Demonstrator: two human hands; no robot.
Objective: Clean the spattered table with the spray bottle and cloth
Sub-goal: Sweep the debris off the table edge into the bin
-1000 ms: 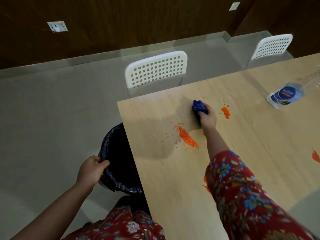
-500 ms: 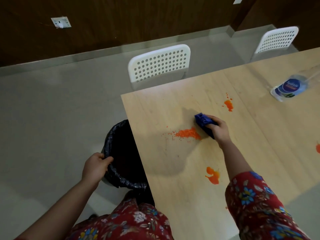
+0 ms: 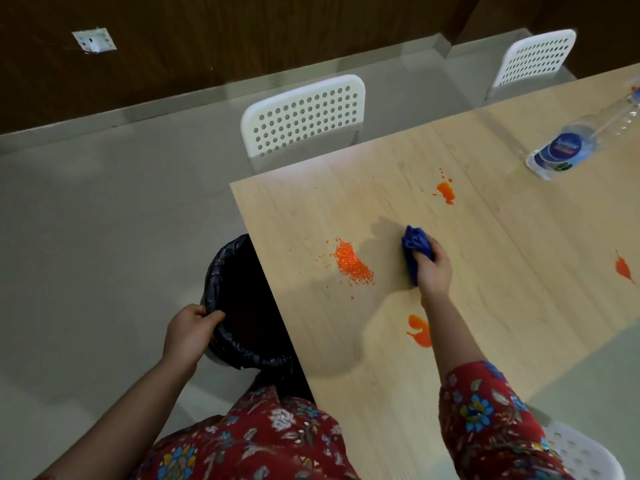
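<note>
Black plastic lines the bin [image 3: 218, 271], which sits below and left of the orange crumb pile [image 3: 351, 263], tucked against the edge of the table [image 3: 381, 393]. The left hand [image 3: 188, 332] grips the bin's near rim, its fingers curled over the liner. The crumb pile lies heaped on the wood, with loose grains scattered around it.

Just right of the pile and apart from it, the right hand [image 3: 434, 271] presses a bunched blue cloth [image 3: 414, 247] to the tabletop, fingers wrapped tight around it. More orange marks lie further right: one splat [image 3: 445, 192] beyond the pile, a second splat [image 3: 419, 336] nearer the person beside the forearm, and a third splat [image 3: 623, 268] well to the pile's right. The bottle [image 3: 568, 148] is farthest right of the pile, well apart from both hands. Its top runs out of frame, so whether it stands or lies is hard to say.

The job looks to be at an early stage. The crumbs are gathered but not yet in the bin, and all three splats are unwiped. What probably remains is sweeping the pile over the edge, then spraying and wiping.
</note>
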